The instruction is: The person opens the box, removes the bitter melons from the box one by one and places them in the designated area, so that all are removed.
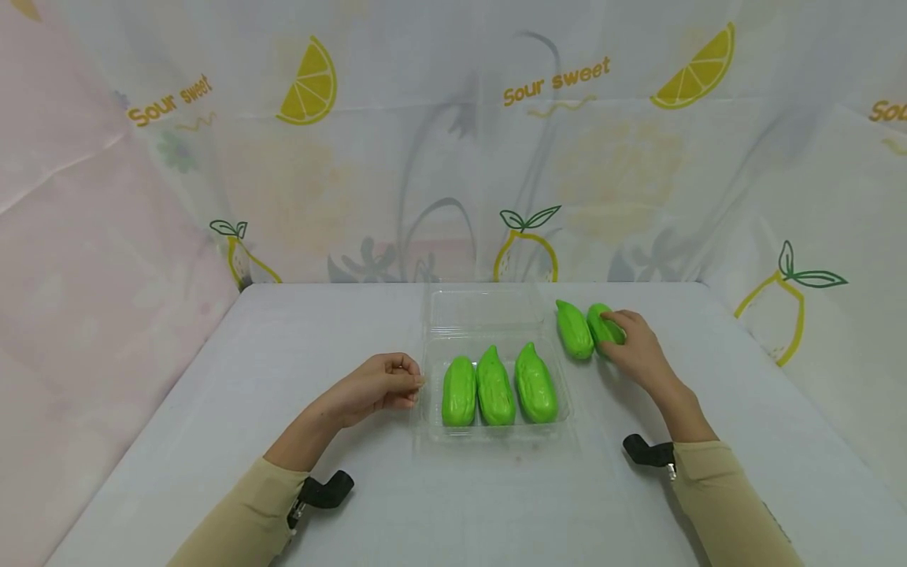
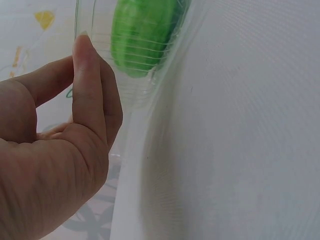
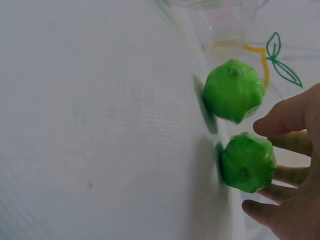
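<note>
Green, glossy gourd-like piece [image 3: 247, 162] beneath a spread right grip [image 1: 640, 354]

On my head feed, this piece lies on the white counter [image 1: 482, 504], right of the clear container [image 1: 435, 346]. My right wrist feed shows its end best: rounded and lobed, with a small circular mark like a stem scar and a shiny, uneven skin. I see the right grip relaxed around it, thumb set apart from the fingers, not clasped. Just beside it lies a matching loose piece [image 1: 575, 331], its far end narrowing to a blunt tip.

Three more sit side by side in the container: the left one [image 1: 459, 391] looks rounded at the far end, while the middle one [image 1: 496, 390] and the right one [image 1: 536, 386] taper to points. The lid [image 1: 485, 311] lies folded back behind them. My left grip [image 1: 375, 386] pinches the container's left edge between thumb and fingers.
</note>
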Tool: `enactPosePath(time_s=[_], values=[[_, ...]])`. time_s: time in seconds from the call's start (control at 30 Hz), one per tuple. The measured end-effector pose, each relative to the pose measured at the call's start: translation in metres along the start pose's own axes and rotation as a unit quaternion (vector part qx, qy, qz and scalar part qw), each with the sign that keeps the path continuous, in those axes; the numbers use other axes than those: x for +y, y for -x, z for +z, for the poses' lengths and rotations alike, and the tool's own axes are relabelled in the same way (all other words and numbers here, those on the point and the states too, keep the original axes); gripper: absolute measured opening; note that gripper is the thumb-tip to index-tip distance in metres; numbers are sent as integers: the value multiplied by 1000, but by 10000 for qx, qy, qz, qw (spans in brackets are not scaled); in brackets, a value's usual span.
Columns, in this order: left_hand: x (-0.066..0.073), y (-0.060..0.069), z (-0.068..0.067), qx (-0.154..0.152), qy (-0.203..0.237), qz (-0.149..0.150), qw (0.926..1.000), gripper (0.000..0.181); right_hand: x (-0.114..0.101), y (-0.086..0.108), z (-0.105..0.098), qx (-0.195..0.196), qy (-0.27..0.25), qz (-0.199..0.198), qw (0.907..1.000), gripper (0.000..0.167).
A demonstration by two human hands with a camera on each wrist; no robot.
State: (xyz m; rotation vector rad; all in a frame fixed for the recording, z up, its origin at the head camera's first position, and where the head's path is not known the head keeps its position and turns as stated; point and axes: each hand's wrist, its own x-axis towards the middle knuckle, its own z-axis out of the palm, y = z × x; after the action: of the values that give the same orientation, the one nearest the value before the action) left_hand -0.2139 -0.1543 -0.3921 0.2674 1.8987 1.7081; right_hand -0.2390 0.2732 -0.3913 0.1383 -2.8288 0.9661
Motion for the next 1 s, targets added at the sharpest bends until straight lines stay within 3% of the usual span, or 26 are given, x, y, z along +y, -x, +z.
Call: enactPosePath(time_s=[0.27,0.57,1.0], values=[[0,0,0,-15,-7,5,10000,14,-4,1,-5,236,7,-87,9997,55],[0,-1,0,-7,-42,-2,10000,14,-24,4,-11,463,60,-394,9981,51],[0,-1,-1,-33,-70,-3,10000,14,-58,13,-16,-100,-72,-753,9971,51]])
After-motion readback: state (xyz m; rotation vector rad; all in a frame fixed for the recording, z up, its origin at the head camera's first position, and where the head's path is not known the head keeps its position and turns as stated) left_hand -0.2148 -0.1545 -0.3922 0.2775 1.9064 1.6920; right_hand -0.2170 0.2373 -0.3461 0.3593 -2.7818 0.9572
